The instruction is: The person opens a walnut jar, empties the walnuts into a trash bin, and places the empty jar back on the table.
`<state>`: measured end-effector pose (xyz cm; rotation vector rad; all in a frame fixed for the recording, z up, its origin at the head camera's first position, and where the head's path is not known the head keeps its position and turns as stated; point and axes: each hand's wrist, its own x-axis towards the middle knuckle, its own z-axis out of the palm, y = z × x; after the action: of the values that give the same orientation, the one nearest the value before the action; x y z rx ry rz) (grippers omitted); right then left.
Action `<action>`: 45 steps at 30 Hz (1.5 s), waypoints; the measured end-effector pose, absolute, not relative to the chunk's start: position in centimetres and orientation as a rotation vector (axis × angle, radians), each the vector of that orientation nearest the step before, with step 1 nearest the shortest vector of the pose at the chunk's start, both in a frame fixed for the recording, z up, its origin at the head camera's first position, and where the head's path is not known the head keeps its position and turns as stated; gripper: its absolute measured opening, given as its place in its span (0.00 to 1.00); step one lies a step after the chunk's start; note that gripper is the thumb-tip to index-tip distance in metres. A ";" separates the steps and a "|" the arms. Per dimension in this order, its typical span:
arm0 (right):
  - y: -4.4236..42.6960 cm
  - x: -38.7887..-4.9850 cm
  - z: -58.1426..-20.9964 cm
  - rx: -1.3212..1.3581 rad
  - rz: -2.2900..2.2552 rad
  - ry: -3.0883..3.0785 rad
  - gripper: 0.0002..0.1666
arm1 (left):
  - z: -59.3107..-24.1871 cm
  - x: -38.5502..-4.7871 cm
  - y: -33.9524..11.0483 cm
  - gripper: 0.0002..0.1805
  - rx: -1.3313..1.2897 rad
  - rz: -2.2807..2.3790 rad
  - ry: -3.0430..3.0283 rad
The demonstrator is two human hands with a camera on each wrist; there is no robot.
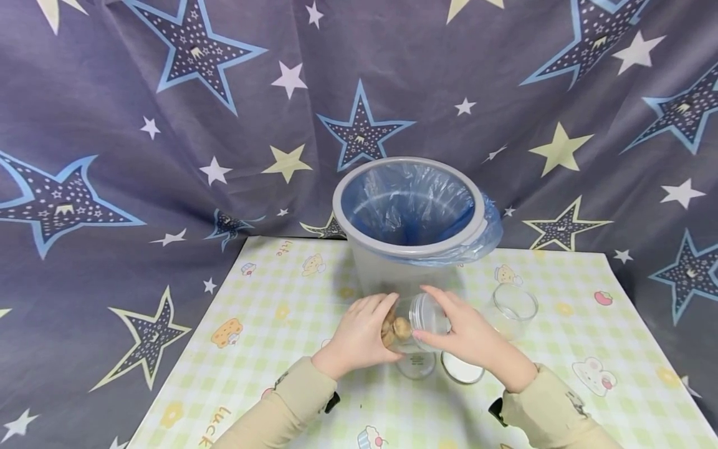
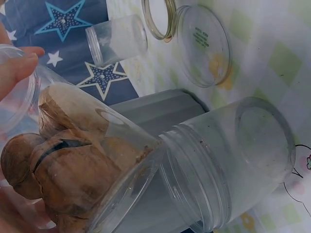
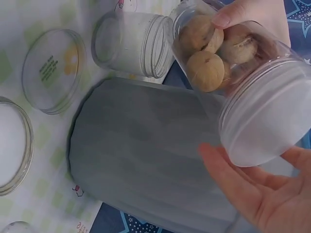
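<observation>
A clear plastic jar (image 1: pixel 401 330) holding several walnuts (image 3: pixel 206 70) lies tilted on its side above the table, in front of the bin. My left hand (image 1: pixel 359 333) grips its body from the left. At the jar's right end is a translucent lid (image 3: pixel 272 116), which my right hand (image 1: pixel 468 330) holds between thumb and fingers at the rim. Whether the lid is screwed on or loose cannot be told. Below the hands, a clear round lid (image 1: pixel 416 366) and a white round lid with a clear rim (image 1: pixel 462 368) lie on the table.
A grey bin (image 1: pixel 409 249) lined with a blue bag (image 1: pixel 415 206) stands at the back of the table. One clear jar (image 1: pixel 515 305) stands to its right; another clear jar (image 2: pixel 243 160) is on the left side. The checked tablecloth (image 1: pixel 538 399) meets a starred curtain (image 1: pixel 269 125) behind.
</observation>
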<state>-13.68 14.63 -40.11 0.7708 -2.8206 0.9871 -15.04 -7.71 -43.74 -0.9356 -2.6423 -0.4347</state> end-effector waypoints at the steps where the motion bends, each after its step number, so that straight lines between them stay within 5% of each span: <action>1: 14.6 -13.7 -40.2 0.774 0.994 -2.812 0.45 | -43.7 -15.0 -7.7 0.56 -0.931 -0.433 -2.642; 25: 16.0 -14.0 -40.5 1.199 0.917 -2.404 0.49 | -43.4 -14.9 -8.1 0.57 -0.931 -0.484 -2.676; 45: 21.5 -13.2 -42.2 0.755 1.050 -2.645 0.47 | -43.3 -14.6 -10.3 0.55 -0.757 -0.798 -2.640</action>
<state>-13.24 21.46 -42.19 0.7547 -2.6454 1.0502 -14.56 -10.25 -43.35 -0.7569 -2.6401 -0.7982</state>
